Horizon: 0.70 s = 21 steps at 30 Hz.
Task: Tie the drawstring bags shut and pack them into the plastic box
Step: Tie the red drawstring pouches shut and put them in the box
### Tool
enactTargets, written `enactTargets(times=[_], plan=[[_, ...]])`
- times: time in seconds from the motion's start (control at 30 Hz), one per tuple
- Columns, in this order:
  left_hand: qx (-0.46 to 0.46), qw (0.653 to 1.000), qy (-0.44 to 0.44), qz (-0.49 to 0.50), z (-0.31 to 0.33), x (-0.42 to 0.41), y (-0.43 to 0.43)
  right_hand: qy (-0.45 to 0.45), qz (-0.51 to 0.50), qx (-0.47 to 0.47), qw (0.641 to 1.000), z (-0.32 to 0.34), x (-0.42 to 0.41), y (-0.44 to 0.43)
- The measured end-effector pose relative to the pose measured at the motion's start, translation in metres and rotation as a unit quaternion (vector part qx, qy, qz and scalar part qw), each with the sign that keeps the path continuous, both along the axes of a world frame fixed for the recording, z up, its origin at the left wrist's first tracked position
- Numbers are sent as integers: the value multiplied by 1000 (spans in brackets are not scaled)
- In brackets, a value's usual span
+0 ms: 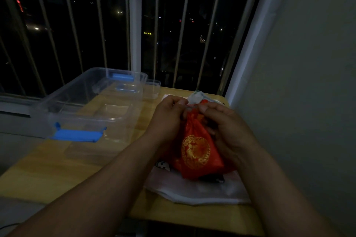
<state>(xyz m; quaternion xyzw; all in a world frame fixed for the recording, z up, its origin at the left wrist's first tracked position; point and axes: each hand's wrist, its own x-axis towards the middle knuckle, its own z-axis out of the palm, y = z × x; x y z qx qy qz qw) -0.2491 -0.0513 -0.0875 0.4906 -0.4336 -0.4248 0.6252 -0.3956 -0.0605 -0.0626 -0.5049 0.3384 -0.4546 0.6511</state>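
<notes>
A red drawstring bag [198, 150] with a gold round emblem hangs upright between my hands above the table. My left hand [169, 115] pinches the gathered neck of the bag from the left. My right hand [225, 127] grips the neck and upper side from the right, fingers curled. The bag's cord is mostly hidden by my fingers. A clear plastic box [63, 106] with blue latches stands open at the left of the table. More bags lie under the red one: a pale flat one [196, 190] and a dark one [213, 178].
The small wooden table [57, 171] stands against a barred window [133, 25], dark outside. A small clear container [152, 88] stands behind the box. A light cloth item [196, 96] lies at the table's far edge. A wall [308, 82] runs close on the right.
</notes>
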Motion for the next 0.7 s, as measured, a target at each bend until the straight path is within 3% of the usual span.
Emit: enactTargets(times=[0.13,0.2,0.33,0.43,0.7], plan=[[28,998,49,-10,-1,-2,5,-4,42,14,999,-2,1,2],[29,995,92,-12,3,0,6,80,-2,-11,997,-6,0,-1],[-21,993,108,-34,25,12,1,281,-52,-94,954,-4,1,-3],[-56,989,112,-77,36,10,-2,320,-39,-125,938,-1,6,0],[-40,985,131,-100,39,-8,-7,358,41,-188,914,-5,2,0]])
